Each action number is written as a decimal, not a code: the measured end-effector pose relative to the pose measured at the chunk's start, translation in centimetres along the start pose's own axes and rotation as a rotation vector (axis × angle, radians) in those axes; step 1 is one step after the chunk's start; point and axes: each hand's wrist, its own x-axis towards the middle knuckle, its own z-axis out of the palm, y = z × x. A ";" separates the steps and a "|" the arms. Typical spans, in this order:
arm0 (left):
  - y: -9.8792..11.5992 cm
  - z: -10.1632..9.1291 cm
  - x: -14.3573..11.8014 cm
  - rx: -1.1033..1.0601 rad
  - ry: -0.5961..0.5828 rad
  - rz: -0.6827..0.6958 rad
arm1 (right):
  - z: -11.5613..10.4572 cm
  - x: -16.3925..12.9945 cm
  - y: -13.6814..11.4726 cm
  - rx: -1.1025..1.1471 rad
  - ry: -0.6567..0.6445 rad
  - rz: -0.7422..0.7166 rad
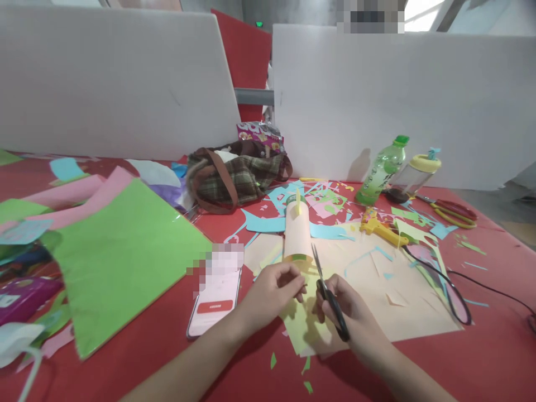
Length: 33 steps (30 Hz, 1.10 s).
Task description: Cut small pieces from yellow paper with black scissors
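Note:
My right hand [345,310] is closed round the black handles of a pair of scissors [334,307], whose narrow blades point up and away, slightly parted. Beside it, my left hand [280,287] is curled with thumb and fingertips together; whatever they pinch, if anything, is too small to make out. Just beyond both hands a pale peach paper tube [297,229] lies on the table, with a yellow strip sticking up at its far end and light blue paper strips [266,224] at either side. Under my hands is a yellow paper sheet [296,329], overlapping a larger peach sheet [422,318].
A phone [215,296] lies left of my left arm, near a green sheet [129,262]. A yellow glue gun [383,230], a green bottle [383,170], a lidded cup [412,178] and red-handled scissors [454,211] are at right. A plaid bag [247,176] sits behind; paper scraps are scattered around.

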 end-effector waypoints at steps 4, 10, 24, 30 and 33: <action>1.3 -0.3 0.1 -0.027 0.026 -0.044 | -0.1 -0.3 0.2 -0.013 -0.048 -0.035; 2.6 -0.6 0.7 0.006 0.089 0.011 | -0.2 -0.3 0.8 -0.036 -0.088 -0.081; 2.3 0.2 1.0 0.181 0.127 0.113 | -0.1 -0.3 1.0 -0.094 -0.165 -0.091; 2.0 0.7 0.9 0.254 0.152 0.143 | 0.1 -0.3 0.6 -0.092 -0.155 -0.066; 1.9 0.9 0.8 0.291 0.165 0.154 | 0.2 -0.3 0.2 -0.098 -0.168 -0.048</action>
